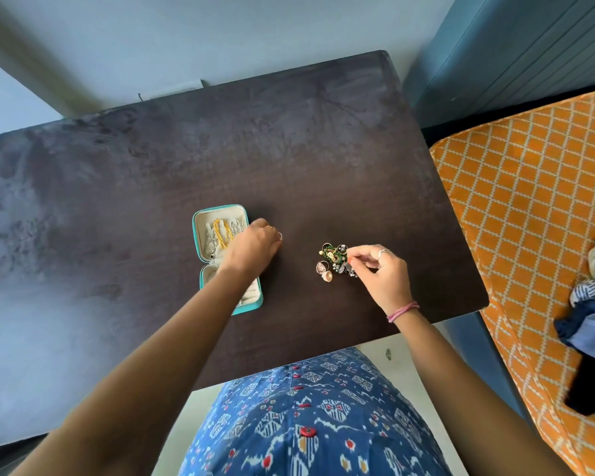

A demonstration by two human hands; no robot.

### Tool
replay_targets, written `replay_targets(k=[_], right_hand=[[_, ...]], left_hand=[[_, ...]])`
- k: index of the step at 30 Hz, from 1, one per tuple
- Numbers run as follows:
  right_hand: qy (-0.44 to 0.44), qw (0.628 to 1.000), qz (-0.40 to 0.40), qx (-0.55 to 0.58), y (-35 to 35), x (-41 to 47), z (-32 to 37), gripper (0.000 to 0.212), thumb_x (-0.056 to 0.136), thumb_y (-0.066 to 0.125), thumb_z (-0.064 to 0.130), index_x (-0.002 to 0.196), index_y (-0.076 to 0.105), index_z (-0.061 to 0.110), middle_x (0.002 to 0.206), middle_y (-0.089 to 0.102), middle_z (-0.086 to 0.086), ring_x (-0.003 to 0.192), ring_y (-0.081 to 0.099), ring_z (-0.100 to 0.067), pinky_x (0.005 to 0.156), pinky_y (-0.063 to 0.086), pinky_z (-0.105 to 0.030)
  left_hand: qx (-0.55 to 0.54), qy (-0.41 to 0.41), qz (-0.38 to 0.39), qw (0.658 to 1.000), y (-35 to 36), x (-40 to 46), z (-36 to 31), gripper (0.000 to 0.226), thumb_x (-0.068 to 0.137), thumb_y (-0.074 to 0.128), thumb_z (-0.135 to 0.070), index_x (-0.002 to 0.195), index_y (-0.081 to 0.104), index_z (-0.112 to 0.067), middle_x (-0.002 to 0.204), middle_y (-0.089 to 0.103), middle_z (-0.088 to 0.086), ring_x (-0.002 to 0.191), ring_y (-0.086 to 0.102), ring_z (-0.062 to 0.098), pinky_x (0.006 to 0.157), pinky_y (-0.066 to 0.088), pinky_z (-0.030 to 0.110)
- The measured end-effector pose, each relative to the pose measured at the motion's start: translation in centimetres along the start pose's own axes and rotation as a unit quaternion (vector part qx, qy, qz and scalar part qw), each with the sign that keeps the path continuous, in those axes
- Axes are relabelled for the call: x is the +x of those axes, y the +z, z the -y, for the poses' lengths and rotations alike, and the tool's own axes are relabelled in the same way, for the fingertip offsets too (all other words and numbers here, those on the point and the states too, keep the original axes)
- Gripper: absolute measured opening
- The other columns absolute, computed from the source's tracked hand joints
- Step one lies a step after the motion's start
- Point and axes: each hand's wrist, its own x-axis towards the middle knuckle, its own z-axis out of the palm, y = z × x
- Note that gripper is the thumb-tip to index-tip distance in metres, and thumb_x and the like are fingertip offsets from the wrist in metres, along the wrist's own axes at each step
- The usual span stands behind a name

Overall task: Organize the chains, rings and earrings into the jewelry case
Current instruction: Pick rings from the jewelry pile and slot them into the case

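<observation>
left hand (251,249) is down on the jewelry case (220,252), which lies open on the dark surface (117,201), left of centre. its fingers curl at the case's right edge near the hinge, but whether that grip pinches anything or just steadies the case, i cannot tell. gold and silver chains (222,231) already lie in the far half of the case; the near half is mostly hidden under the wrist.

over to the right, the right hand (378,269) reaches into the little pile of earrings and rings (335,261), well apart from the case. thumb and forefinger pinch together at the pile's right side, seemingly on a green and gold earring (333,255).

so chains look done, and small pieces are the step in hand. next move, i'd say: lift that one piece free without dragging its neighbours, carry it left, and the left hand needs to clear the near compartments.
</observation>
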Motion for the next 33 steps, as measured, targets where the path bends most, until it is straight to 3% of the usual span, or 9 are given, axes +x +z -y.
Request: replay_targets(k=[5, 7, 12, 21, 23, 26, 29, 31, 33], right_hand=[[0.002, 0.998, -0.003, -0.062, -0.7, 1.4, -1.1, 0.015, 0.084, 0.066, 0.004, 0.093, 0.074, 0.012, 0.096, 0.07, 0.001, 0.09, 0.063, -0.005, 0.081, 0.046, -0.011], [0.016, 0.997, 0.006, -0.072, -0.7, 1.9, -1.4, 0.016, 0.085, 0.064, 0.003, 0.096, 0.073, 0.011, 0.099, 0.069, 0.0, 0.092, 0.061, -0.005, 0.082, 0.042, -0.004], [0.033, 0.996, 0.028, -0.084, -0.5, 2.8, -1.9, 0.017, 0.088, 0.061, 0.005, 0.1, 0.072, 0.01, 0.102, 0.069, -0.003, 0.093, 0.058, -0.003, 0.079, 0.039, 0.002], [0.082, 0.992, 0.072, -0.063, -0.5, 5.1, -1.2, 0.015, 0.09, 0.061, 0.016, 0.1, 0.072, 0.017, 0.102, 0.068, 0.001, 0.082, 0.059, -0.001, 0.069, 0.04, -0.001], [0.071, 0.99, 0.097, -0.069, -0.3, 5.8, -0.7, 0.014, 0.089, 0.063, 0.02, 0.098, 0.073, 0.019, 0.098, 0.068, 0.001, 0.079, 0.06, -0.002, 0.071, 0.043, -0.005], [0.029, 0.978, 0.168, -0.12, 0.1, 7.1, -0.2, 0.013, 0.088, 0.064, 0.026, 0.096, 0.074, 0.023, 0.092, 0.069, 0.001, 0.083, 0.064, -0.012, 0.08, 0.053, -0.033], [-0.014, 0.942, 0.257, -0.215, 0.5, 8.2, 1.1, 0.017, 0.091, 0.058, 0.033, 0.1, 0.072, 0.029, 0.102, 0.068, 0.007, 0.098, 0.061, -0.014, 0.087, 0.049, -0.041], [-0.045, 0.919, 0.293, -0.261, 0.7, 8.8, 2.1, 0.02, 0.093, 0.054, 0.034, 0.103, 0.071, 0.029, 0.107, 0.066, 0.007, 0.102, 0.059, -0.015, 0.09, 0.047, -0.04], [-0.058, 0.898, 0.327, -0.289, 0.9, 9.2, 2.9, 0.022, 0.094, 0.052, 0.035, 0.102, 0.071, 0.028, 0.106, 0.064, 0.006, 0.1, 0.059, -0.015, 0.089, 0.047, -0.038]], left_hand=[[0.078, -0.07, 0.017, 0.994, -0.6, 3.2, 1.0, 0.028, 0.098, 0.047, -0.022, 0.099, 0.069, -0.005, 0.1, 0.057, 0.014, 0.089, 0.063, 0.04, 0.073, 0.051, 0.044], [0.084, -0.088, 0.016, 0.992, -0.8, 4.1, 0.9, 0.029, 0.098, 0.045, -0.022, 0.098, 0.068, -0.003, 0.1, 0.056, 0.014, 0.088, 0.062, 0.042, 0.071, 0.05, 0.044], [0.094, -0.089, 0.016, 0.991, -0.8, 5.6, 0.9, 0.03, 0.099, 0.044, -0.024, 0.1, 0.068, -0.005, 0.101, 0.056, 0.013, 0.09, 0.062, 0.044, 0.08, 0.048, 0.045], [0.027, -0.076, -0.008, 0.997, -1.5, 4.4, 0.3, 0.027, 0.094, 0.056, -0.025, 0.115, 0.062, -0.01, 0.112, 0.055, 0.009, 0.091, 0.063, 0.034, 0.076, 0.053, 0.044], [-0.011, -0.046, -0.046, 0.998, -1.4, 3.4, -0.5, 0.023, 0.093, 0.058, -0.022, 0.112, 0.063, -0.01, 0.108, 0.058, 0.01, 0.089, 0.063, 0.035, 0.075, 0.053, 0.045], [-0.102, -0.022, -0.055, 0.993, 0.0, 1.4, -2.1, 0.013, 0.089, 0.06, -0.015, 0.099, 0.067, -0.008, 0.091, 0.066, 0.008, 0.081, 0.065, 0.026, 0.077, 0.052, 0.042], [-0.276, -0.13, 0.063, 0.95, 2.1, -0.7, -4.0, 0.012, 0.087, 0.065, -0.012, 0.097, 0.062, -0.008, 0.072, 0.065, 0.0, 0.061, 0.062, 0.017, 0.067, 0.058, 0.04], [-0.377, -0.216, 0.122, 0.892, 3.5, -1.5, -5.0, 0.021, 0.086, 0.068, -0.013, 0.102, 0.055, -0.009, 0.074, 0.065, 0.001, 0.065, 0.063, 0.021, 0.068, 0.059, 0.04], [-0.429, -0.264, 0.12, 0.856, 4.5, -2.0, -5.8, 0.028, 0.084, 0.071, -0.013, 0.105, 0.053, -0.008, 0.078, 0.066, 0.003, 0.071, 0.064, 0.021, 0.073, 0.058, 0.038]])
